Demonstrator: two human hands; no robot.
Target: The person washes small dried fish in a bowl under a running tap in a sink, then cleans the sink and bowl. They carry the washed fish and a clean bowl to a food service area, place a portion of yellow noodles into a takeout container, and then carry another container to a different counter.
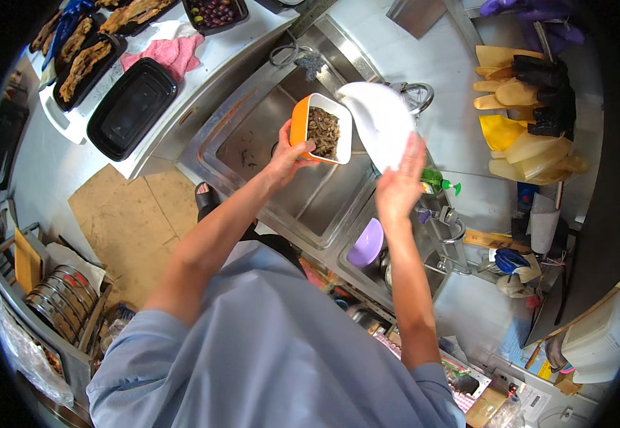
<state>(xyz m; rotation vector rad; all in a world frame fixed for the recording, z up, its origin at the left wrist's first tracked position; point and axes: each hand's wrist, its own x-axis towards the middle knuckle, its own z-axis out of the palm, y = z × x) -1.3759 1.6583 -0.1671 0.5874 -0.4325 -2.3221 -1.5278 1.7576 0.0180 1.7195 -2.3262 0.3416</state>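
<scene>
My left hand [288, 158] grips an orange container with a white inside [345, 134], tilted so that its opening faces right. Dark brown, shredded food [323, 131] lies in it. My right hand [403, 184] holds a white, rounded, plate-like thing [382, 120], blurred, just right of the container; its exact kind cannot be told. Both are above a stainless steel sink [310, 200], with a few dark bits on the basin floor at the left.
A purple bowl [366, 243] sits in the right basin. Near the faucet [419, 96] and rear ledge stands a green pump bottle [438, 181]. The left counter bears a black tray [132, 109], a pink cloth [168, 53] and trays of browned food [85, 69]. Rubber gloves [518, 134] hang at right.
</scene>
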